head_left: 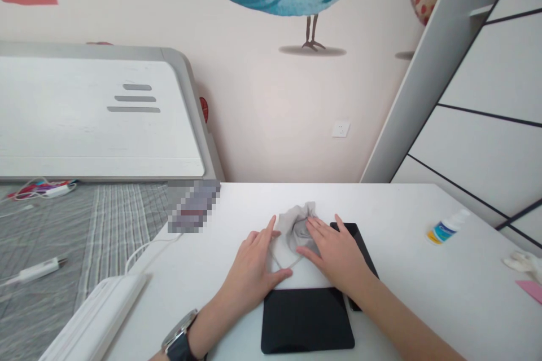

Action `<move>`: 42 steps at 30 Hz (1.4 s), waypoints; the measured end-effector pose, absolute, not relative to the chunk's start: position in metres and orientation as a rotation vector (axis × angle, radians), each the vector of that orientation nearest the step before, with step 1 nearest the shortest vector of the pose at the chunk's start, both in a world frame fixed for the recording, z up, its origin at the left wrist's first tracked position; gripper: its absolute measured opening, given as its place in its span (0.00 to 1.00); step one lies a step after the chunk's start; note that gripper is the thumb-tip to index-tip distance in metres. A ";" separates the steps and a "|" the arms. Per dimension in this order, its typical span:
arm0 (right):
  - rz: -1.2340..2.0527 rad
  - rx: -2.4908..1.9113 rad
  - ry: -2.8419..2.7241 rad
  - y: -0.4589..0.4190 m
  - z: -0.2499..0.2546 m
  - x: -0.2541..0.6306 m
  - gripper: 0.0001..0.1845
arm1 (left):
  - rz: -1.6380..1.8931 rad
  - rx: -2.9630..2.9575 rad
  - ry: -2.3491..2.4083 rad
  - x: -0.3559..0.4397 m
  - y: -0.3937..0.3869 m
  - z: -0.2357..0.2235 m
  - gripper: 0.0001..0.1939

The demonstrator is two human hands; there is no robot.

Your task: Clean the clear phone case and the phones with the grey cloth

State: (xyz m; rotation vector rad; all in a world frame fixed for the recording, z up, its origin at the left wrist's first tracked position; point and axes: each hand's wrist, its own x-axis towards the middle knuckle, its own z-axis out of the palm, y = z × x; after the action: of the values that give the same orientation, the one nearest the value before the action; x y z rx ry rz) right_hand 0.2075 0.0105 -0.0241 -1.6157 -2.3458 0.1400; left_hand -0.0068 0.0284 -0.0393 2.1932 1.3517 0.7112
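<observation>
A crumpled light-grey cloth (292,220) with a thin cord trailing from its near side lies on the white table, partly covered by my fingers. My right hand (336,245) rests its outstretched fingers on the cloth's right part, thumb apart. To the left of the cloth is my left hand (256,262), its fingers spread and thumb pointing right; the fingertips are at the cloth's edge. A flat black tablet-like device (307,321) lies just in front of both hands. Under my right forearm, a second black slab-like device (359,245) is partly hidden.
On the right stands a small white bottle (444,230) with a blue and yellow label. A long white object (101,316) sits at the table's left edge, near a pixelated item (195,206) with a white cable. A bed (122,225) adjoins the left side.
</observation>
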 end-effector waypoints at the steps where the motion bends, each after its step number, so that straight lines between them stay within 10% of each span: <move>1: 0.147 -1.597 -2.346 0.009 -0.024 0.208 0.41 | 0.708 2.197 1.350 -0.007 0.029 -0.039 0.54; 42: 0.072 -1.551 -2.368 0.012 -0.021 0.203 0.29 | 0.690 2.218 1.374 -0.007 0.029 -0.035 0.52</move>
State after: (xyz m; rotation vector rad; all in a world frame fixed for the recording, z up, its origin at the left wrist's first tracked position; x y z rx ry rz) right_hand 0.2027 0.0121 -0.0212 -1.5505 -2.3678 0.0719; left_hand -0.0069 0.0289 -0.0349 2.2179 1.3740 0.6902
